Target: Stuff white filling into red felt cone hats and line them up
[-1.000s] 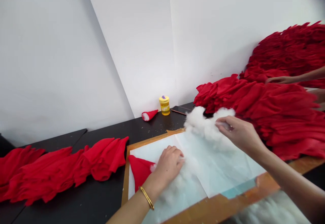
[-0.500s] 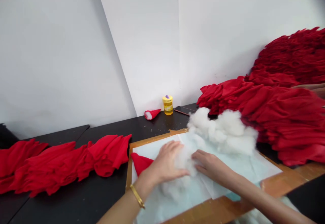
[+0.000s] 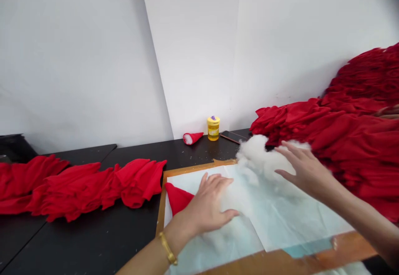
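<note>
Moved since half a second earlier: right hand point(image 3: 304, 167), from beside the left hand point(image 3: 207, 206) out to the stuffing.
- Row of red cloth pieces point(image 3: 93, 183) lay at left on the black worktop point(image 3: 93, 241).
- Red cone point(image 3: 177, 196) lay on white paper point(image 3: 280, 217), its wide end under the left hand; grip flat, fingers spread.
- Yellow jar point(image 3: 213, 128) stood by the wall.
- White fibre stuffing point(image 3: 258, 156) sat at the paper's far edge; right hand touched it, grip apart, fingers splayed.
- Judged best: pinch small tufts, keep the cone pinned.

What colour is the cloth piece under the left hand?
The cloth piece is plain red; the head view shows it partly under the left hand.
</note>
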A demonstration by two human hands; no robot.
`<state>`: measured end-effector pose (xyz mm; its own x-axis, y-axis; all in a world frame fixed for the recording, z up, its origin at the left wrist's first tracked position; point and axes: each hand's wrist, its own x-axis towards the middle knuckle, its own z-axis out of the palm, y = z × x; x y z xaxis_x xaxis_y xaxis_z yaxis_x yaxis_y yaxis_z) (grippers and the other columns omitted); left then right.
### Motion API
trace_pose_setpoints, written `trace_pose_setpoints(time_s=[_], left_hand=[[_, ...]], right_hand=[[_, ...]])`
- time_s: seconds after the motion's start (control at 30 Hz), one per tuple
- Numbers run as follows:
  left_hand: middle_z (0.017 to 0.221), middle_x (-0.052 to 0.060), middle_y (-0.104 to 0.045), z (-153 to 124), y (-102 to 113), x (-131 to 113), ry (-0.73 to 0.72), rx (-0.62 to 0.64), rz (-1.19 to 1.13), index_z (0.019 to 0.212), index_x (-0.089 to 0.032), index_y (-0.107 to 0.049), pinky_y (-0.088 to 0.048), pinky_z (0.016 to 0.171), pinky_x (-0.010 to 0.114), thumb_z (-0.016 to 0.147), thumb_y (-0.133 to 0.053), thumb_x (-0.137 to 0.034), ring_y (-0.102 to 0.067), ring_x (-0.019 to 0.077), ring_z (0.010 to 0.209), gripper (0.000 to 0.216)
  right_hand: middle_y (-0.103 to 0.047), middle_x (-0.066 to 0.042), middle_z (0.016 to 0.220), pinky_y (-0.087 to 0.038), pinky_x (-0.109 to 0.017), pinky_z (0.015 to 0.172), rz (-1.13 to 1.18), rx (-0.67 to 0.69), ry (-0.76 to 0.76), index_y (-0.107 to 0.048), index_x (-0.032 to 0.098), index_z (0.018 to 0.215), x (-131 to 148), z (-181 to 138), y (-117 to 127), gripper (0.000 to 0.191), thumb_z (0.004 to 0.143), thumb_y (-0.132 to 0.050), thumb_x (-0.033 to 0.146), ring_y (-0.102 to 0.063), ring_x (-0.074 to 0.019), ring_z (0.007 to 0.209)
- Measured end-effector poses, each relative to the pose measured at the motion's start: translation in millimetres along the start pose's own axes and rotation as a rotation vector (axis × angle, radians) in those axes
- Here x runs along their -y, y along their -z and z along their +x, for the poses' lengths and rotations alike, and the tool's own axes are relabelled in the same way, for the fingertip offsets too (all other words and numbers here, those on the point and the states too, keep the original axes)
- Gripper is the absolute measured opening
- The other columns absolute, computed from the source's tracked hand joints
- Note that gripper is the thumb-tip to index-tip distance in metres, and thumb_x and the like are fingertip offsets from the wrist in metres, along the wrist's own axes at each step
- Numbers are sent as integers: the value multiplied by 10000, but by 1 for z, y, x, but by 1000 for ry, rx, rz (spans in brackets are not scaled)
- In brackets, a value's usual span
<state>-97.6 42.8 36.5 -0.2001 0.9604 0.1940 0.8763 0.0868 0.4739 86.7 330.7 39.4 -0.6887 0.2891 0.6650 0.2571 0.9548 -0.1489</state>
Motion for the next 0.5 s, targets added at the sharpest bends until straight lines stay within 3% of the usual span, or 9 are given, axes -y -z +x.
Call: trace_pose_setpoints(time_s=[0.07,0.17,0.27,0.3,0.4,0.5], left_hand=[[1369,88,-566,-20,25,7,62,-66,-5,1312,-209,-528,-343,1138,450,831,-695,-296,-462,270,1301,516],[1228,75,-632,-45,37,18,170,12,51,1154,-194,-615,-431,1043,420,809,-695,-196,-549,257,1165,355],[1216,67,-623,-55,13,19,174,100,58,1155,-210,-610,-460,1010,428,759,-764,-239,-559,273,1133,426],[1217,70,-616,-55,0,17,169,112,63,1150,-211,-608,-468,1004,427,765,-760,-246,-560,276,1131,415],[1117,81,-625,-48,-32,9,188,115,139,1008,-188,-626,-503,940,410,836,-625,-142,-587,265,1055,178],[1038,74,-638,-43,-37,5,197,50,161,948,-185,-626,-507,904,418,883,-560,-137,-594,257,989,104]], right_hand=[[-565,-151,1405,-462,-530,1014,46,47,120,-582,224,1261,27,-16,-8,353,943,-553,376,-553,-348,1235],[-580,-107,1391,-520,-461,1009,194,234,158,-512,283,1330,82,-52,-27,419,930,-603,371,-575,-280,1251],[-534,-185,1437,-543,-478,999,264,356,106,-446,190,1401,126,-81,-54,695,785,-732,334,-557,-343,1287],[-552,-196,1411,-545,-473,996,286,369,83,-450,167,1392,136,-86,-63,691,768,-720,288,-571,-345,1270],[-679,-123,1159,-587,-379,877,377,412,10,-565,193,1216,146,-90,-80,383,844,-502,126,-689,-255,1045],[-682,-51,917,-576,-304,722,424,438,-62,-611,223,957,132,-82,-74,243,914,-393,124,-691,-187,783]])
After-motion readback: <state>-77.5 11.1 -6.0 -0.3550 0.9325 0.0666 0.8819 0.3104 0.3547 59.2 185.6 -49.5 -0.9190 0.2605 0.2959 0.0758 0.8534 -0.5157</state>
